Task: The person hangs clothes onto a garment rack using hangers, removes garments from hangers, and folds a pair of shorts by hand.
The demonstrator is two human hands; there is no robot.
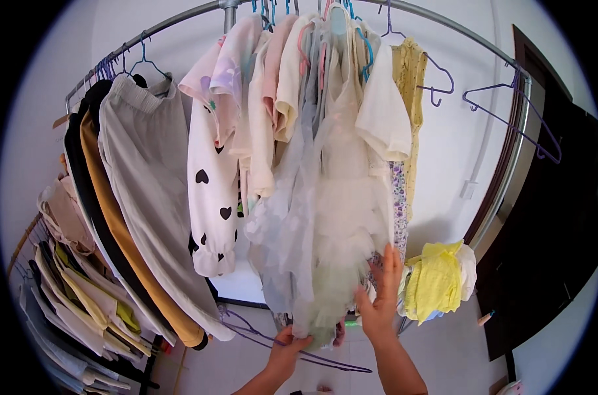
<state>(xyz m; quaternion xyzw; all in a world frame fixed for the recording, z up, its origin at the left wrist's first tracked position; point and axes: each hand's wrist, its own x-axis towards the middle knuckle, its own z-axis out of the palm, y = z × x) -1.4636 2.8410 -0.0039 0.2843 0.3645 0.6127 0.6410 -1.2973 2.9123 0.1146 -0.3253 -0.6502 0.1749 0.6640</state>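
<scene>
Hanging between left hand (pixel 287 350), pinching purple hanger (pixel 353 368), and right hand (pixel 382 304) (spread wide): pale tulle dress (pixel 345 204).

Really pretty tulle dress (pixel 348 204), cream up top and going pale green toward the hem, with a super fluffy layered skirt. It's hanging pretty much straight down, full length. Then there's a skinny purple hanger (pixel 338 365) way down low by the hem, slanting down to the right, middle partly hidden.

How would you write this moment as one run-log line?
left hand: holds purple hanger; right hand: open, at tulle dress; dress: hanging from garment rail
</scene>
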